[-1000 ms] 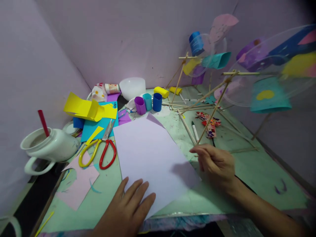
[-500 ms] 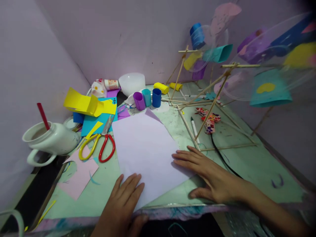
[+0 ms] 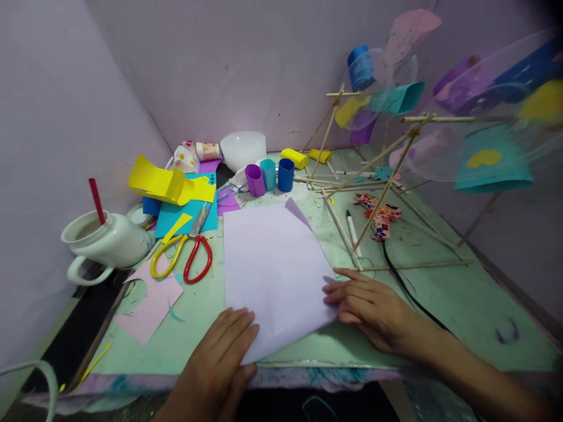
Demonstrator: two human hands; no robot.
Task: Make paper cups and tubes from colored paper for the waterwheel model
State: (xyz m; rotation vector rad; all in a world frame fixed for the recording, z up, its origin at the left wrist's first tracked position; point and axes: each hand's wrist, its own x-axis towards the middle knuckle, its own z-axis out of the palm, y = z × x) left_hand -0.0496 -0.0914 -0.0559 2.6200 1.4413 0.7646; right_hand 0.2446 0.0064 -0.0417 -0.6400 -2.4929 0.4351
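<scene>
A large pale lilac sheet of paper (image 3: pixel 275 264) lies on the table in front of me, its far right corner folded over. My left hand (image 3: pixel 220 351) rests flat on the sheet's near left corner, fingers stretched out and the thumb low by the table edge. At the right corner, my right hand (image 3: pixel 373 308) has its thumb drawn in under the fingers, pinching the paper's edge. Scissors (image 3: pixel 193 237) with one yellow and one red handle lie left of the sheet, blades apart. Beside them is a cut pink paper scrap (image 3: pixel 149 319).
A white pot (image 3: pixel 105 240) with a red stick stands left. Yellow paper (image 3: pixel 162 184) lies on blue paper. Purple, teal and blue paper tubes (image 3: pixel 285 174) stand behind the sheet. To the right is a wooden stick frame (image 3: pixel 343 231) with paper-cup wheels, a marker (image 3: pixel 352 231) and a glue gun (image 3: pixel 380 220).
My right hand's thumb has moved in toward its fingers at the paper's right corner. My left hand stays on the near corner. The whole view has shifted slightly.
</scene>
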